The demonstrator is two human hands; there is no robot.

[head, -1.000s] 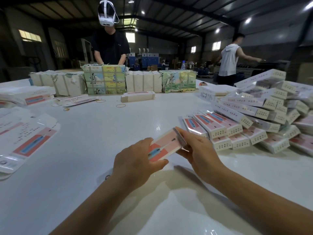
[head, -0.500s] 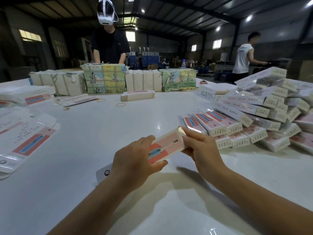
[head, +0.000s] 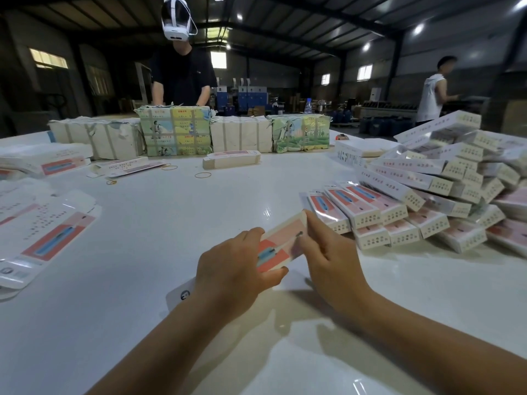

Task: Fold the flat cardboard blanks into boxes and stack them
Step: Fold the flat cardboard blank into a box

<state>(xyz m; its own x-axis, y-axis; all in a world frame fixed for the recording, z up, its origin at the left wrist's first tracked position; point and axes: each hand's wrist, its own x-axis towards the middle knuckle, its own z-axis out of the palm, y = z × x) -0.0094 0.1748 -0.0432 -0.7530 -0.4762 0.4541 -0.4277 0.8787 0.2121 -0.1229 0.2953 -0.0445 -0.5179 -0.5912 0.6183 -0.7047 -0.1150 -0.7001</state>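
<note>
Your left hand (head: 233, 266) grips the near end of the half-folded box (head: 281, 245), thumb curled under its lower edge and fingers wrapped over the top. Your right hand (head: 332, 256) meets the far end, its fingers (head: 312, 223) bent against that end; whether they pinch the end flap or only press it, you cannot tell.

The box sits just above the counter (head: 171, 223), its long axis running from your left hand up and away toward the far-right corner. A white hang tab (head: 181, 295) pokes out below your left wrist.

The stack of finished boxes (head: 427, 195) lies just beyond your right hand, toward the right edge, so that hand is the nearer one for setting this box down. The flat blanks (head: 48, 235) lie well apart, at the left edge.
</note>
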